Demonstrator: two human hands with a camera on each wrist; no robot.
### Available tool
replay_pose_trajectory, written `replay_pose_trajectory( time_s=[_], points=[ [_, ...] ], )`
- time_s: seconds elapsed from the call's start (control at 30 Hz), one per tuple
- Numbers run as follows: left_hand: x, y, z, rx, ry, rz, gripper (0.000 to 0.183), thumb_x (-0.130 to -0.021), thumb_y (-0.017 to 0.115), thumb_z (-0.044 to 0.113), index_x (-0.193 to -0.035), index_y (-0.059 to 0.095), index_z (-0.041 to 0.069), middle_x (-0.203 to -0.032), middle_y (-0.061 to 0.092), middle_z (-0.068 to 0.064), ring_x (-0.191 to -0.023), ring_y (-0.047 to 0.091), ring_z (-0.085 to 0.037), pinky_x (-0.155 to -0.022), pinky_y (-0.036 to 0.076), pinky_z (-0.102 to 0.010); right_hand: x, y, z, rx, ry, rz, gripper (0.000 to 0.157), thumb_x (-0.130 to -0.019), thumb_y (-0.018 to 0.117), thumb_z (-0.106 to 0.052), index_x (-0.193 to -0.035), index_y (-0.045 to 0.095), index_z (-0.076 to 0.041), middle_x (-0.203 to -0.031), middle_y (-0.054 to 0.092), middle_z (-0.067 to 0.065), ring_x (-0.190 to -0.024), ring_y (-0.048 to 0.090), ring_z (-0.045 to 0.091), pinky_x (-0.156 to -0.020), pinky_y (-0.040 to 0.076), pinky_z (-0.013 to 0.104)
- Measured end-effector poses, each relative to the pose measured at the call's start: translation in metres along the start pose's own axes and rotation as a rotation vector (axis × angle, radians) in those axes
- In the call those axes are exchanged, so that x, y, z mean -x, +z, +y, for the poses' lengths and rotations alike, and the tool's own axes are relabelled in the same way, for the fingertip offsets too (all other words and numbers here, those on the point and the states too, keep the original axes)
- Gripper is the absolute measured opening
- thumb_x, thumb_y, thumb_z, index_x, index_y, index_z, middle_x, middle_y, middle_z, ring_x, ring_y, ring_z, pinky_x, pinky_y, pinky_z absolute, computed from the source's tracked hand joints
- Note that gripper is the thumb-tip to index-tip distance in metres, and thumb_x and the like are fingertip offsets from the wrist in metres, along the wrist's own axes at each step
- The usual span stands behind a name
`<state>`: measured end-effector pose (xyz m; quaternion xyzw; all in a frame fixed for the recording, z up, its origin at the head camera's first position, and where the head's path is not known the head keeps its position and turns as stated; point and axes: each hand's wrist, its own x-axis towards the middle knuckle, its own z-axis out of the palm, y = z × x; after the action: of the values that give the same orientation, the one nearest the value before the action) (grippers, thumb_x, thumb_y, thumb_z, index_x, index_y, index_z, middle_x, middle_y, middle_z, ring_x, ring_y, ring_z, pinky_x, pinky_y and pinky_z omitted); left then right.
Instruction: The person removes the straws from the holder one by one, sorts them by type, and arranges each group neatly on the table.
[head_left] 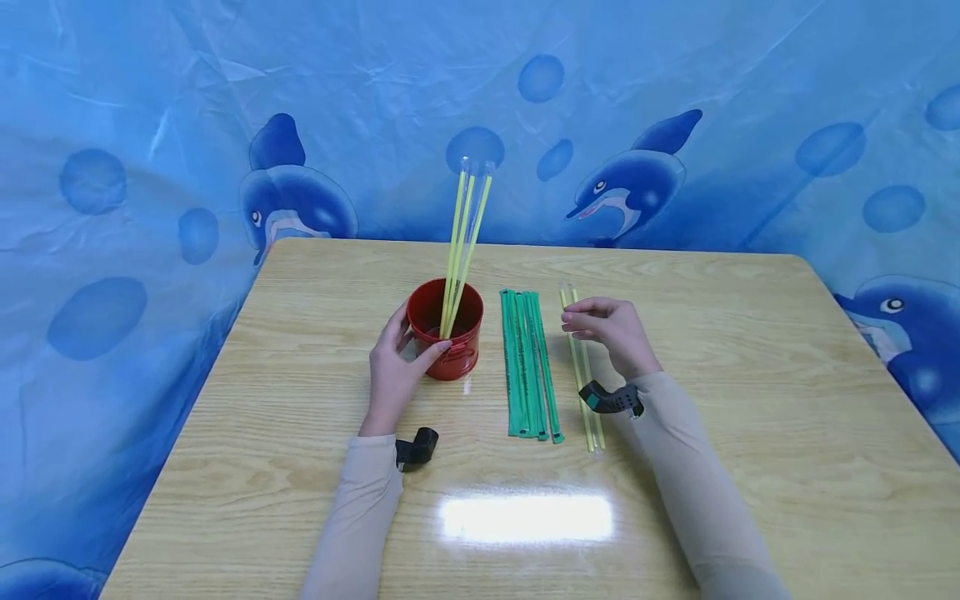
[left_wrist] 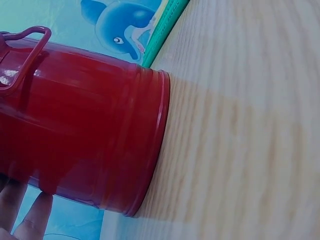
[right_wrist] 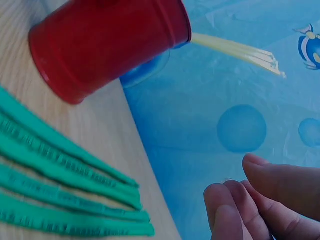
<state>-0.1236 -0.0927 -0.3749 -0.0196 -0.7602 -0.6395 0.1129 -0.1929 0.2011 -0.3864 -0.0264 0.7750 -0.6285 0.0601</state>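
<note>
A red bucket [head_left: 465, 358] with a small side handle stands upright on the table. My left hand [head_left: 393, 367] grips it at the left, thumb at the front rim and fingers round the side; some fingertips [left_wrist: 35, 215] show against its wall in the left wrist view. Several yellow straws [head_left: 468, 233] in clear wrappers lean inside the bucket and stick up past its rim. My right hand [head_left: 611, 329] is over the far part of two more wrapped yellow straws [head_left: 588, 400] on the table. Its thumb [right_wrist: 280, 185] stands apart from its bent fingers.
Several green paper-wrapped sticks [head_left: 528, 367] lie side by side between the bucket and the right hand. The wooden table [head_left: 300, 333] ends at a blue dolphin-print sheet [head_left: 375, 83] at the back and sides. A bright reflection lies near the front.
</note>
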Motion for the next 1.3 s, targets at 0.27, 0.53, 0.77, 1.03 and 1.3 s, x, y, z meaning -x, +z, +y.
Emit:
replay_pose_trajectory(
  time_s=[0.27, 0.53, 0.77, 1.03, 1.3],
  points=[
    [0.000, -0.001, -0.001, 0.001, 0.003, -0.002, 0.072, -0.082, 0.073, 0.006, -0.142, 0.036, -0.003, -0.142, 0.041, -0.020, -0.130, 0.041, -0.032, -0.106, 0.036, -0.043, -0.012, 0.020, -0.015, -0.009, -0.029, -0.024, 0.033, -0.089, 0.066, -0.013, -0.110, 0.060, 0.013, -0.098, 0.065, 0.008, -0.083, 0.067, 0.015, -0.079, 0.056, 0.031],
    [0.000, -0.001, -0.002, 0.006, 0.016, -0.010, 0.071, -0.082, 0.073, 0.007, -0.142, 0.036, -0.003, -0.142, 0.042, -0.020, -0.130, 0.041, -0.032, -0.106, 0.036, -0.043, -0.019, 0.032, -0.020, -0.032, -0.049, -0.043, 0.030, -0.088, 0.067, -0.013, -0.108, 0.062, 0.009, -0.095, 0.066, 0.007, -0.083, 0.066, 0.018, -0.086, 0.052, 0.045],
    [0.000, -0.001, -0.003, 0.013, 0.024, -0.012, 0.072, -0.081, 0.074, 0.006, -0.142, 0.036, -0.003, -0.141, 0.042, -0.019, -0.130, 0.041, -0.029, -0.106, 0.037, -0.042, -0.025, 0.043, -0.027, -0.059, -0.063, -0.067, 0.027, -0.089, 0.066, -0.011, -0.107, 0.063, 0.009, -0.097, 0.066, 0.009, -0.083, 0.065, 0.017, -0.086, 0.052, 0.043],
    [0.000, -0.001, -0.004, 0.014, 0.025, -0.008, 0.072, -0.081, 0.074, 0.006, -0.142, 0.036, -0.003, -0.142, 0.042, -0.019, -0.130, 0.041, -0.030, -0.106, 0.036, -0.043, -0.030, 0.055, -0.036, -0.077, -0.067, -0.092, 0.030, -0.090, 0.064, -0.009, -0.110, 0.061, 0.012, -0.101, 0.066, 0.013, -0.085, 0.067, 0.019, -0.087, 0.052, 0.043],
    [0.000, -0.001, -0.003, 0.005, 0.012, -0.008, 0.071, -0.082, 0.073, 0.007, -0.142, 0.036, -0.003, -0.142, 0.042, -0.018, -0.131, 0.040, -0.029, -0.106, 0.037, -0.040, -0.035, 0.066, -0.044, -0.110, -0.080, -0.110, 0.025, -0.089, 0.065, -0.009, -0.106, 0.064, 0.009, -0.097, 0.067, 0.009, -0.086, 0.068, 0.022, -0.087, 0.052, 0.044]
  ],
)
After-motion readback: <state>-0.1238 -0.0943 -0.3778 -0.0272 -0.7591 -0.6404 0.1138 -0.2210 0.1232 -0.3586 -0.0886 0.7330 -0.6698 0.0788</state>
